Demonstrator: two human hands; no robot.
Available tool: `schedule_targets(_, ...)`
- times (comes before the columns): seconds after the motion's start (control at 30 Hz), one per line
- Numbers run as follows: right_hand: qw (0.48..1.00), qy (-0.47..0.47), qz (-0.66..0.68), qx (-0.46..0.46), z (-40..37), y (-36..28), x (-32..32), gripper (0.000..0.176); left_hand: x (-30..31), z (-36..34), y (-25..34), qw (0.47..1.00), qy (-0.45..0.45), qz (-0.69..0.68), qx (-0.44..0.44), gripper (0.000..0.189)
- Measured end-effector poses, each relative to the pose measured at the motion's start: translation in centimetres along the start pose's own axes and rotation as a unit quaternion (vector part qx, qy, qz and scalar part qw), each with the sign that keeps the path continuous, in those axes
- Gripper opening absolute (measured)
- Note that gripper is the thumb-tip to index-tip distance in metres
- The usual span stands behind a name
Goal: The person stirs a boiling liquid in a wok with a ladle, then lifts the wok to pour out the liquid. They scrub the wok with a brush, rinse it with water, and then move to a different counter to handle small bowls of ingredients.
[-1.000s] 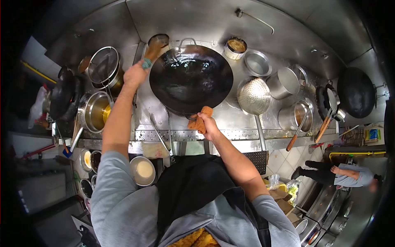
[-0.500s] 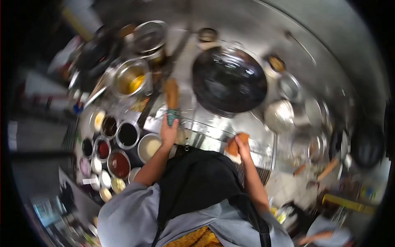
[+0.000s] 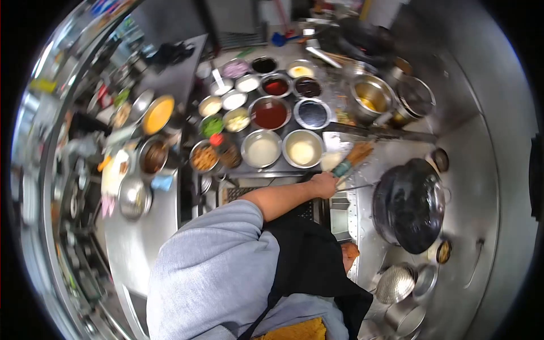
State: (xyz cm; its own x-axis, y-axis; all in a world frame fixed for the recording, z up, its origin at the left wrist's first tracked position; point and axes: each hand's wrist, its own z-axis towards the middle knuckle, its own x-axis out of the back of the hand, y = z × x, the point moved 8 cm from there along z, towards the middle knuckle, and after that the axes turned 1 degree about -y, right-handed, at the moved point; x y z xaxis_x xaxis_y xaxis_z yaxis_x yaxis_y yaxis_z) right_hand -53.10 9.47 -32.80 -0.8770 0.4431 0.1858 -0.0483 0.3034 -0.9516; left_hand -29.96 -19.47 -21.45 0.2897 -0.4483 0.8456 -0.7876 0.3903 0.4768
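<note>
My left hand [image 3: 324, 185] is closed round the green-wrapped handle of a bamboo brush [image 3: 358, 153], whose bristles point toward the back of the metal cooktop. Lower down, beside my apron, my right hand [image 3: 347, 262] holds an orange-brown cloth [image 3: 352, 250]; only part of that hand shows. A large dark wok [image 3: 418, 207] sits on the cooktop to the right of both hands. Nearest to the brush is a bowl of pale liquid [image 3: 303, 149], just left of it.
Several sauce and ingredient bowls, one with red sauce [image 3: 270, 113], cover the counter ahead. A metal pot [image 3: 371, 96] with yellow contents stands beyond the brush. A perforated ladle [image 3: 395, 285] lies near the wok. At left, a steel counter [image 3: 141, 238] holds more bowls.
The view has swung left, bringing the sauce bowls to the middle and the left counter into sight. My left hand still grips the brush, and my right hand still has the cloth.
</note>
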Motion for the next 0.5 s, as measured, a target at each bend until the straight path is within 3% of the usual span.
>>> schedule_targets(0.07,0.997,0.016,0.061,-0.043,-0.5,-1.5,-0.1,0.029,-1.1,-4.5,-1.1,0.993,-0.110,-0.025,0.039,0.052)
schedule_targets(0.13,1.000,0.001,0.006,-0.018,-1.0,-3.4,-0.9,0.035,-5.5,-8.4,-5.3,0.991,-0.122,-0.043,0.042,0.047)
schedule_targets(0.2,0.999,0.049,0.008,-0.009,-1.0,-1.9,0.0,0.039,-9.2,-14.5,-10.2,0.986,-0.152,-0.027,0.062,0.046)
schedule_targets(0.23,0.999,0.047,-0.002,-0.007,-0.9,-1.9,-0.2,0.040,-11.7,-18.2,-13.9,0.969,-0.191,-0.048,0.147,0.046)
schedule_targets(0.27,0.999,0.035,-0.001,-0.004,-0.8,-2.2,-0.6,0.040,-11.9,-22.6,-15.8,0.965,-0.170,-0.066,0.189,0.047)
schedule_targets(0.3,0.999,0.035,-0.018,-0.005,-1.0,-2.6,-0.6,0.042,-13.7,-26.6,-18.2,0.955,-0.190,-0.038,0.225,0.038)
schedule_targets(0.33,0.999,0.035,-0.036,-0.006,-1.2,-2.8,-0.5,0.043,-11.7,-31.9,-18.4,0.922,-0.205,-0.050,0.325,0.030)
schedule_targets(0.37,0.998,0.045,-0.040,0.000,-1.0,-2.5,-0.4,0.045,-20.4,-34.6,-22.7,0.912,-0.382,0.075,0.127,0.031)
schedule_targets(0.4,0.999,0.037,-0.039,0.005,-0.8,-2.0,-0.4,0.045,-27.4,-38.6,-28.2,0.889,-0.420,0.037,0.177,0.039)
schedule_targets(0.43,0.998,0.037,-0.052,0.012,-0.5,-1.5,-0.1,0.045,-31.4,-43.2,-30.6,0.887,-0.430,-0.008,0.165,0.041)
schedule_targets(0.5,0.998,0.030,-0.045,0.035,-0.2,-1.1,-0.1,0.042,-36.0,-51.8,-32.8,0.875,-0.451,-0.099,0.146,0.046)
